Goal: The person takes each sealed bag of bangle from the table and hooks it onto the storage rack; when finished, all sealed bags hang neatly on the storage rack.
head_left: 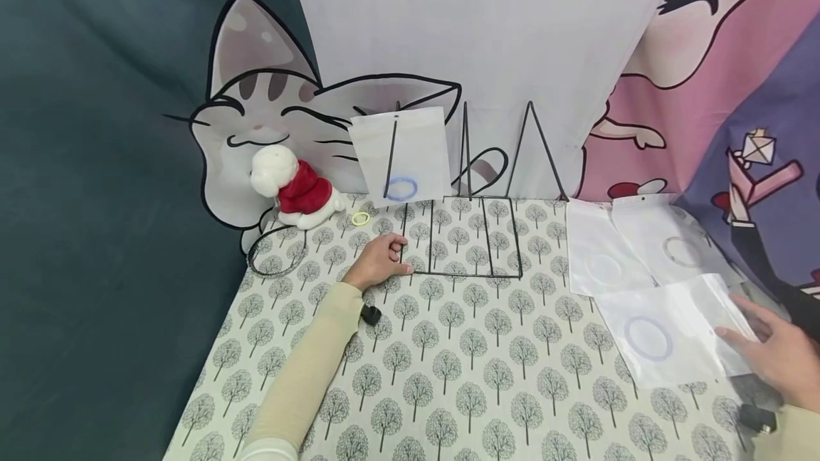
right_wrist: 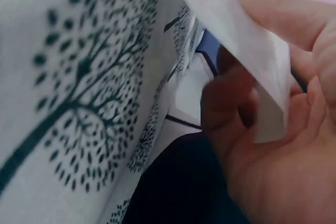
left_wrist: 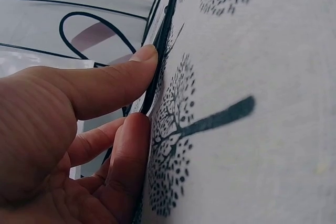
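My left hand (head_left: 383, 260) is at the near left corner of a black wire rack (head_left: 461, 275). Thumb and fingers pinch its dark wire (left_wrist: 153, 85) in the left wrist view. On the rack's left prong hangs a white pouch (head_left: 419, 144) with a blue ring (head_left: 402, 189) inside. At the right of the table my right hand (head_left: 778, 354) grips the edge of another white pouch (head_left: 688, 304), which holds a pale purple ring (head_left: 649, 338). The right wrist view shows the white sheet (right_wrist: 262, 66) bent between thumb and fingers.
Two more pouches with pale rings, a left one (head_left: 586, 233) and a right one (head_left: 647, 219), lie behind the right hand. A plush toy in red (head_left: 304, 187), a yellow ring (head_left: 361, 218) and a dark hoop (head_left: 277, 274) are at the left. Printed curtains (head_left: 493, 20) stand behind.
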Demonstrator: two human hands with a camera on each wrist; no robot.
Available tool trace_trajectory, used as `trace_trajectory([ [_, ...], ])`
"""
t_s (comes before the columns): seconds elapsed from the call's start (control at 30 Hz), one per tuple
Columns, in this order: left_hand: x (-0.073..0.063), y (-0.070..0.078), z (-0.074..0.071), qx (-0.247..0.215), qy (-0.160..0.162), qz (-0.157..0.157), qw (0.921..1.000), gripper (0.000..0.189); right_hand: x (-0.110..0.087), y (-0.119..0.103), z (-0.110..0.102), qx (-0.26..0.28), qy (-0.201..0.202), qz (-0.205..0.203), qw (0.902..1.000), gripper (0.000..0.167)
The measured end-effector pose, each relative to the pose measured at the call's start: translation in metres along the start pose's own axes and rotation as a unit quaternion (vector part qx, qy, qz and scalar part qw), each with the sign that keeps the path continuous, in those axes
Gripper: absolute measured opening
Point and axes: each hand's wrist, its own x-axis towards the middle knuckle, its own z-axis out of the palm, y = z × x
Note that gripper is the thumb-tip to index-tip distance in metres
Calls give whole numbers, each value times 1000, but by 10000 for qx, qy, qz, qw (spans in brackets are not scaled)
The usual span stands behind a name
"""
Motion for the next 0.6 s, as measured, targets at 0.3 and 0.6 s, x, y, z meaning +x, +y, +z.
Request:
trace_trajectory([
  [0.3, -1, -2, 1, -4, -29, -83, 10000, 70, -2, -25, 3, 819, 943, 620, 9902, 52],
  [0.6, 0, -1, -1, -20, -21, -22, 10000, 70, -7, -70, -13, 1852, 1145, 80, 9760, 40],
])
